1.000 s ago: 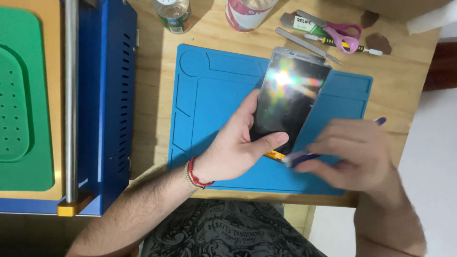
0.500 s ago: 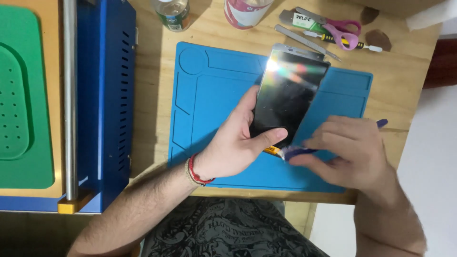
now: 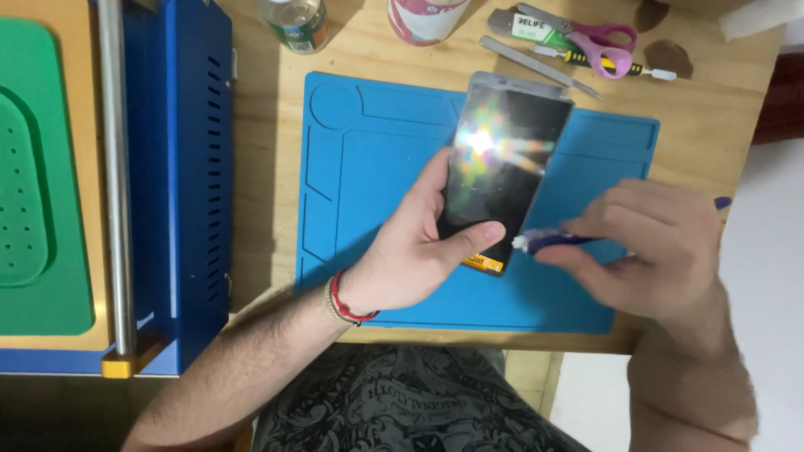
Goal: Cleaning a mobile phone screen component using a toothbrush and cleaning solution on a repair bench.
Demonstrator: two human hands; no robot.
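My left hand (image 3: 410,251) grips a phone screen panel (image 3: 502,159) by its lower end, thumb across the glass, holding it tilted above a blue work mat (image 3: 368,159). The glass is dark and throws a rainbow glare. A small yellow part shows at the panel's bottom edge. My right hand (image 3: 662,251) holds a thin blue tool with a white tip (image 3: 548,242), and the tip points at the panel's lower right corner, just beside my left thumb.
A blue machine with a steel bar (image 3: 113,167) and a green pad (image 3: 38,167) fills the left. At the table's back lie pink-handled scissors (image 3: 599,38), a scalpel (image 3: 536,63), a bottle (image 3: 293,21) and a pink-white can (image 3: 423,18).
The panel has tilted slightly, so the glare on it shifted. My right hand has shifted a little to the right, with the tool tip still at the panel's lower corner.
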